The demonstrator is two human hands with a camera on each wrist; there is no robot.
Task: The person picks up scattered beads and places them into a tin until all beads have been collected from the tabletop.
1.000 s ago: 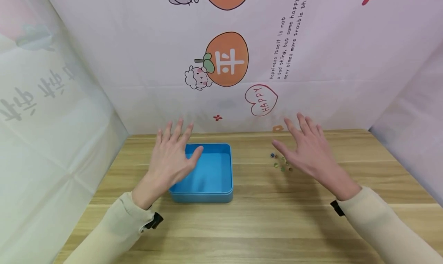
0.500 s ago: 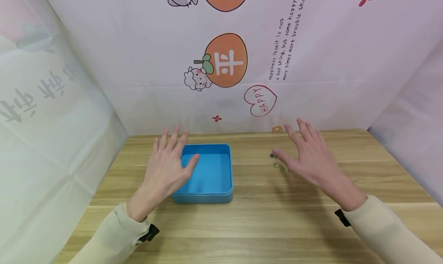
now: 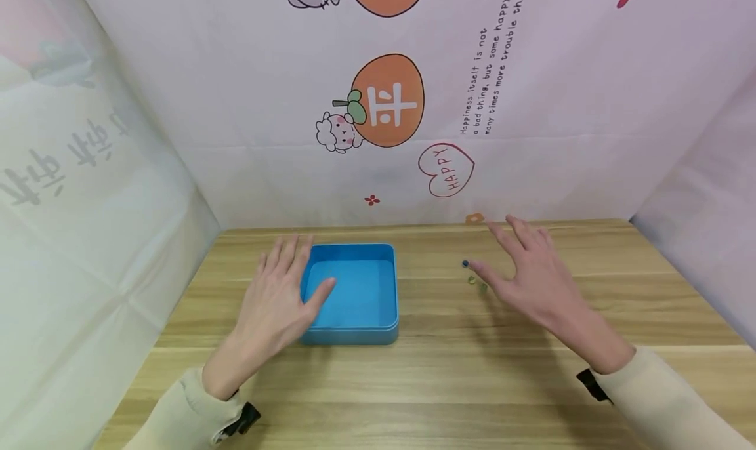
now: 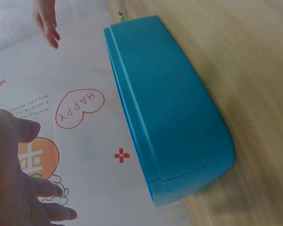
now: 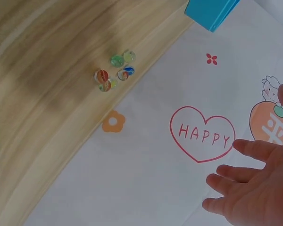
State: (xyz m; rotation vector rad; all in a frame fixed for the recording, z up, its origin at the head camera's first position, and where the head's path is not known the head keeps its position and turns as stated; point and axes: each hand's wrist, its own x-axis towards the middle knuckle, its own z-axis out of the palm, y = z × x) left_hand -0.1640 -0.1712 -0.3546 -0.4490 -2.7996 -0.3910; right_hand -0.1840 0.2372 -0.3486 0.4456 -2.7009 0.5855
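My left hand hovers over the left side of a blue rectangular box, fingers spread and holding nothing. The box has no lid on and its visible inside is bare. My right hand hangs in the air above a small cluster of glass marbles, its fingers loosely extended with nothing in them. In the head view it hides part of the cluster. The right wrist view shows several marbles close together on the table: a green marble, a blue marble and an orange-red marble among them.
The wooden table runs back to a white printed cloth hung as a wall. Another white cloth hangs on the left side. Bare wood lies between the box and the marbles.
Both hands have drawn back toward the body, the left also moving slightly left, the right slightly right. More of the box shows; fewer marbles show in the head view. The box has stayed put.
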